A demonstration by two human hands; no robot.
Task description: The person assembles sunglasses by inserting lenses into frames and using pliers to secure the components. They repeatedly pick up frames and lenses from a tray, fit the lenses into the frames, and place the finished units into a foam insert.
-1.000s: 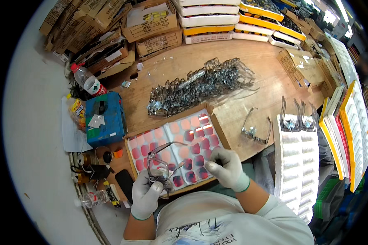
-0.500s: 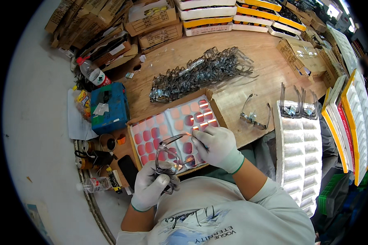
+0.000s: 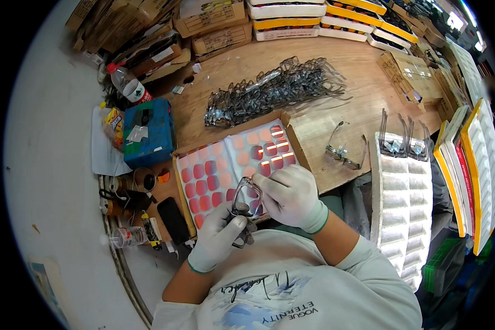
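The left hand [image 3: 217, 239] has a tight grip on the glasses [image 3: 243, 204], just below the lens tray [image 3: 225, 165]. The right hand [image 3: 289, 195] pinches a lens into the frame; next it needs a firm, careful push.

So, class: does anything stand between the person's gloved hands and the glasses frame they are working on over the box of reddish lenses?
Nothing visible does. The left hand grips the glasses frame from below, and the right hand touches it at its upper rim, both directly over the lens box.
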